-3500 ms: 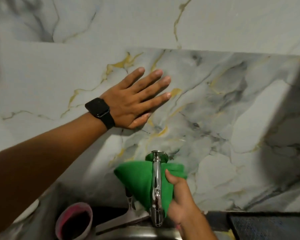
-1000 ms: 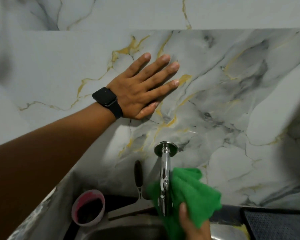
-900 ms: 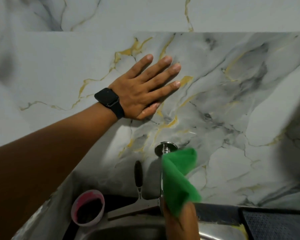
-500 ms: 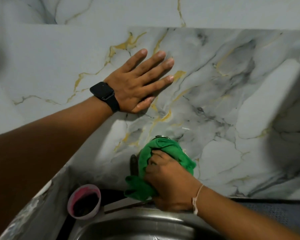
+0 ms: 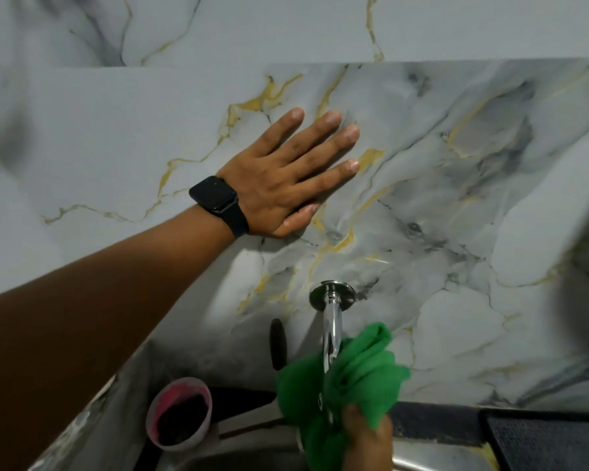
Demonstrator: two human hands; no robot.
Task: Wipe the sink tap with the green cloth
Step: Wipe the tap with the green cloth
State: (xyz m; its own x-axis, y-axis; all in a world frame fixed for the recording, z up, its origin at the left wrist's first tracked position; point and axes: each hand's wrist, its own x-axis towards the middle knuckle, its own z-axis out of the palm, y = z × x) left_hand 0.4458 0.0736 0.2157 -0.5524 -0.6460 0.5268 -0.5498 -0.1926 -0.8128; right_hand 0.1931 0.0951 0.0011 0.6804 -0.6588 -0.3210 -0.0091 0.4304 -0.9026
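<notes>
1. Head view: the left hand (image 5: 279,178) lies flat against the marble wall (image 5: 456,198). Its fingers are straight and spread, and it holds nothing. A black watch (image 5: 218,198) sits on its wrist.
2. The right hand (image 5: 364,436) is at the bottom edge, partly cut off and blurred. Its fingers are curled around the green cloth (image 5: 354,375), gripping it from below.
3. The green cloth is bunched up just above the right hand and wraps the lower part of the tap (image 5: 332,321). Folds of it show on both sides of the spout.
4. Above the cloth the tap is bare chrome. Its round flange meets the wall below the left hand and slightly to that hand's right.
5. A black handle (image 5: 278,345) stands against the wall just left of the tap, above and to the left of the right hand.
6. A pink cup (image 5: 179,413), dark inside, stands well to the left of the right hand, under the left forearm.
7. A dark mat (image 5: 544,436) lies to the right of the right hand, and the steel rim of the sink (image 5: 419,458) shows beside that hand.
</notes>
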